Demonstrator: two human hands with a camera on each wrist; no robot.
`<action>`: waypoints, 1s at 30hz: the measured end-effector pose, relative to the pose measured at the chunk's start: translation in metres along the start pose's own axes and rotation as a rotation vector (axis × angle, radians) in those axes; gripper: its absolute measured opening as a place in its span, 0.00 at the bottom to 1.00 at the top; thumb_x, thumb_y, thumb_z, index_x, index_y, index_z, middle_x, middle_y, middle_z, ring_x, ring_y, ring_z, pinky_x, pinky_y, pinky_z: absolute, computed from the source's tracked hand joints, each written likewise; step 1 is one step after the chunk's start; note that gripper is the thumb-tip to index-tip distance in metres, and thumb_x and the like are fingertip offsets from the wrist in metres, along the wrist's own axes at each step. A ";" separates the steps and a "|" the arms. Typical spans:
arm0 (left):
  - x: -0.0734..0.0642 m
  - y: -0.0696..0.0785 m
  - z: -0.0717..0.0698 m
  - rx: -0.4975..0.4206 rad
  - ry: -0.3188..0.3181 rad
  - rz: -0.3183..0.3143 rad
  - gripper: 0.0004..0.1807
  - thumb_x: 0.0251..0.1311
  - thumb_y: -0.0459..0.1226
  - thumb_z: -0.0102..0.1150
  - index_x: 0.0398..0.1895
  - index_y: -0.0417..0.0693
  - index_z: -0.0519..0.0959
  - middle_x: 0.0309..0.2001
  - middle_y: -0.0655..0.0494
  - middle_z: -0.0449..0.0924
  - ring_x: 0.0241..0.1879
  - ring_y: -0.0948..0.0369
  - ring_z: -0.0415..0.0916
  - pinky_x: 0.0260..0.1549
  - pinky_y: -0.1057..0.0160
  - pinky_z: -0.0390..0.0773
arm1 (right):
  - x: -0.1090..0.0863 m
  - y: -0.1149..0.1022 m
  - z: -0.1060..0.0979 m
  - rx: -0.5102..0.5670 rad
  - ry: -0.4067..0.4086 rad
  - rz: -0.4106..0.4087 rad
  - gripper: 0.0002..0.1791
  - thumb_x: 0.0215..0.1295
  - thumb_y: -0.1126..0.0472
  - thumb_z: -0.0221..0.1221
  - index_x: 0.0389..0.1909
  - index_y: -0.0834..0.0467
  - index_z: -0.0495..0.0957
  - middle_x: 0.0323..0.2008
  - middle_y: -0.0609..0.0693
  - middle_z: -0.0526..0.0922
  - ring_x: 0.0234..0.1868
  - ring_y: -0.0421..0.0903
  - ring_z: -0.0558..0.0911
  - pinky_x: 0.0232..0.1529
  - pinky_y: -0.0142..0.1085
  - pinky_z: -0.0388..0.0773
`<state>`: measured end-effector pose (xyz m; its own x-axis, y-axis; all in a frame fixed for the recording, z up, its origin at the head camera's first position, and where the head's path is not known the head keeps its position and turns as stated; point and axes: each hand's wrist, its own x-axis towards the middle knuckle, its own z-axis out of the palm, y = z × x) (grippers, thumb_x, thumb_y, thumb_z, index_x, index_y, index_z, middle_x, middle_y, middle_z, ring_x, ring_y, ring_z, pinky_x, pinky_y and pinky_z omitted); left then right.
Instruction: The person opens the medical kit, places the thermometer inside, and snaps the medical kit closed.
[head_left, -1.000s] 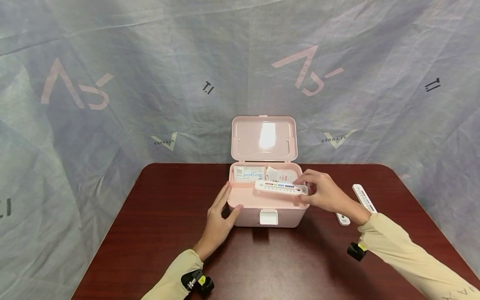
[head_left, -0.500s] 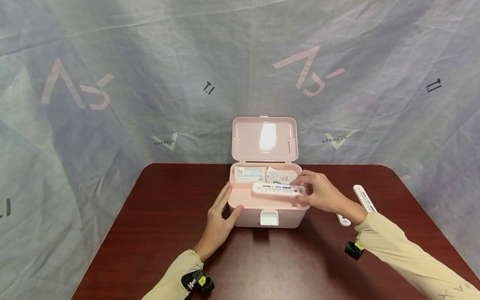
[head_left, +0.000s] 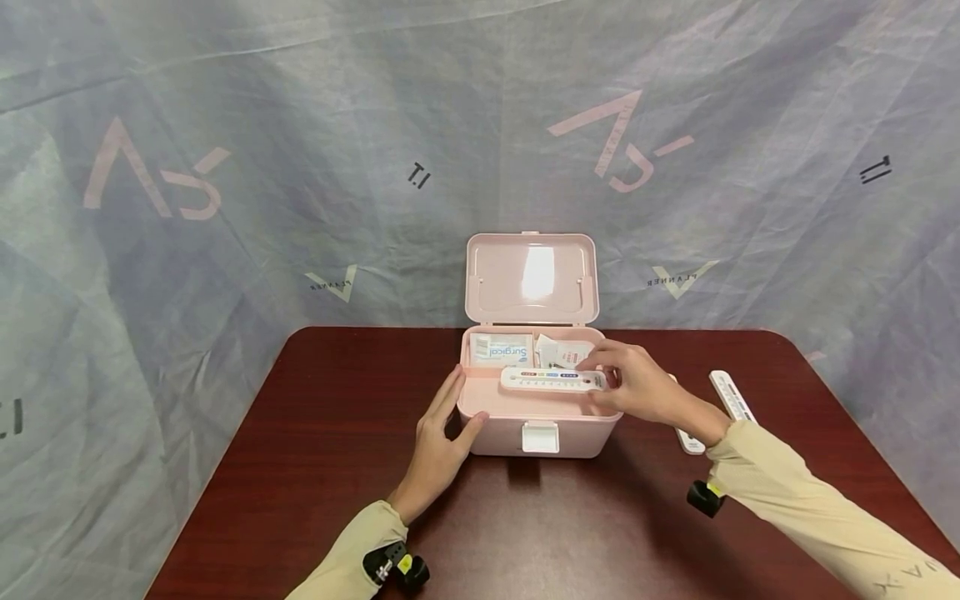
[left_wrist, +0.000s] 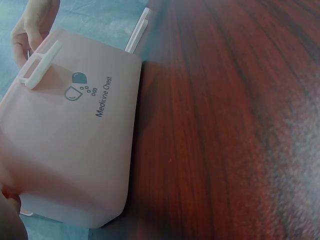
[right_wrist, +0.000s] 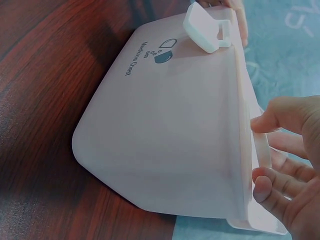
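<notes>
Between the left hand [head_left: 438,437] and the right hand [head_left: 637,383], the box [head_left: 495,435] is pale pink with a white latch [head_left: 541,437] and a blue-grey capsule emblem [left_wrist: 79,79]. White, with a row of small red, yellow and blue blocks, is the thermometer [head_left: 551,381] in the right hand's fingers; beyond it lies a white packet [head_left: 501,351] lettered in blue. The table [head_left: 337,417] under both hands is reddish brown with streaky grain, the cloth [head_left: 300,167] beyond them grey-blue with pink and black lettering.
</notes>
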<state>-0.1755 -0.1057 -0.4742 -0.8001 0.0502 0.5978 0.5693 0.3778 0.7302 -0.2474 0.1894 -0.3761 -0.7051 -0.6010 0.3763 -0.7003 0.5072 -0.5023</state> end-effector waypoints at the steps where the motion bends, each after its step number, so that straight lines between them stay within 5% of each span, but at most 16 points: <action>1: 0.000 0.000 0.000 -0.001 -0.001 -0.001 0.36 0.61 0.41 0.61 0.70 0.41 0.60 0.71 0.48 0.57 0.69 0.56 0.55 0.66 0.65 0.57 | 0.000 0.000 0.001 0.001 -0.002 -0.001 0.17 0.39 0.71 0.68 0.37 0.63 0.83 0.30 0.48 0.79 0.20 0.45 0.74 0.21 0.30 0.69; 8: 0.001 0.007 -0.001 -0.001 0.011 0.007 0.36 0.59 0.35 0.63 0.69 0.35 0.61 0.69 0.44 0.58 0.68 0.51 0.56 0.65 0.66 0.57 | 0.002 0.001 0.004 0.017 -0.012 0.010 0.18 0.40 0.73 0.68 0.37 0.63 0.83 0.31 0.48 0.79 0.21 0.41 0.73 0.21 0.31 0.70; 17: 0.007 0.041 -0.009 -0.012 0.008 0.006 0.34 0.57 0.29 0.63 0.66 0.29 0.61 0.67 0.36 0.59 0.66 0.42 0.58 0.65 0.61 0.59 | 0.005 0.001 0.005 0.027 -0.014 -0.007 0.18 0.40 0.73 0.67 0.38 0.63 0.84 0.32 0.49 0.79 0.21 0.39 0.72 0.21 0.30 0.70; 30: 0.008 0.043 -0.010 -0.004 -0.003 -0.008 0.33 0.58 0.29 0.62 0.65 0.27 0.61 0.67 0.36 0.59 0.66 0.42 0.58 0.64 0.57 0.60 | 0.006 0.003 0.010 0.023 -0.007 -0.031 0.17 0.41 0.72 0.67 0.37 0.62 0.84 0.30 0.48 0.79 0.21 0.43 0.74 0.21 0.31 0.71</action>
<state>-0.1556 -0.0988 -0.4350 -0.8051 0.0495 0.5911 0.5637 0.3741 0.7364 -0.2522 0.1810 -0.3831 -0.6823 -0.6203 0.3869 -0.7190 0.4739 -0.5083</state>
